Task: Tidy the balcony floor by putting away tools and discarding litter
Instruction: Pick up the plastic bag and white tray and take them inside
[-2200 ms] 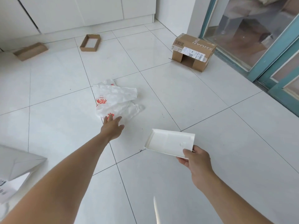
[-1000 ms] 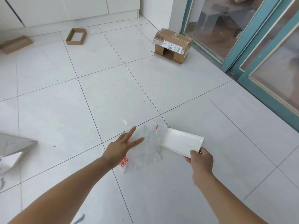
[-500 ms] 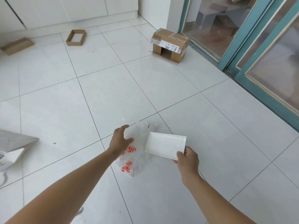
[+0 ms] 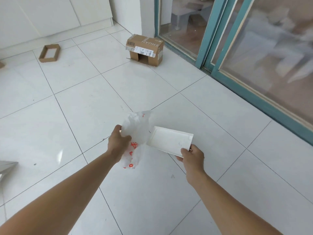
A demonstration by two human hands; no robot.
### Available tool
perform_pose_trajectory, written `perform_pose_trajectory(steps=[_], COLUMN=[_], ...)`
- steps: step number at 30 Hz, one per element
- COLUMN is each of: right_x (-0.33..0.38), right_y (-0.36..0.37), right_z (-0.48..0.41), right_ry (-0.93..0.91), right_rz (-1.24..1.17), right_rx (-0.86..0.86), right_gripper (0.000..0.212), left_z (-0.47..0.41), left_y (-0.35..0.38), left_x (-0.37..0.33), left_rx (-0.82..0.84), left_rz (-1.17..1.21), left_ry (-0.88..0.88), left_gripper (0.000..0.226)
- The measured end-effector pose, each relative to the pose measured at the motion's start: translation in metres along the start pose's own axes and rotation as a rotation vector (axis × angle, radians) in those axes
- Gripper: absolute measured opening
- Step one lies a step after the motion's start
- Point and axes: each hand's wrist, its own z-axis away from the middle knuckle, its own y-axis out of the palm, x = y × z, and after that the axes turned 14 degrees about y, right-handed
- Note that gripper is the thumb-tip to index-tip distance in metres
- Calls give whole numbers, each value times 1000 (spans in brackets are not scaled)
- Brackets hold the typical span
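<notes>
Plastic bag [image 4: 136, 128], red print | left hand [image 4: 118, 141] clenched round its bunched middle, held above floor | right hand [image 4: 191, 154] pinches white tray [image 4: 169, 141] by near corner, at bag's 3 o'clock | likely light, limp, slippery: grip it bunched | cardboard box [image 4: 145, 50] at 12 o'clock

Both arms outstretched, left hand [image 4: 119, 141] gripping; right hand [image 4: 191, 154] pinching

Toward the top middle of the frame, the cardboard box [image 4: 145, 43] reads "ZHUAN" in capitals, upside down from here. It also has a barcode and a white shipping label, print too small to read. At centre, the plastic bag [image 4: 135, 128] bears crumpled, illegible red characters. A faint mark on the white tray [image 4: 167, 139] is unreadable.
</notes>
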Motion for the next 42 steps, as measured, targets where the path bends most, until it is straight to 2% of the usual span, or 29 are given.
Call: perform_pose_trajectory(steps=[5, 15, 28, 34, 42], right_x=[34, 126, 247, 270, 255], right_y=[-74, -232, -436, -527, -611], right_z=[24, 116, 259, 312, 404], right_ry=[31, 153, 200, 202, 228], right_rz=[-68, -257, -401, -477, -699], right_rx=[-63, -244, -336, -469, -609], right_gripper=[22, 16, 16, 18, 17], left_z=[51, 174, 340, 405, 501], left_y=[41, 107, 176, 219, 257], left_x=[-76, -249, -467, -527, -565], left_rx=[-28, 134, 311, 455, 700], left_rz=[65, 110, 82, 37, -4], left_ry=[26, -62, -59, -4, 46], left_gripper=[24, 28, 26, 24, 23])
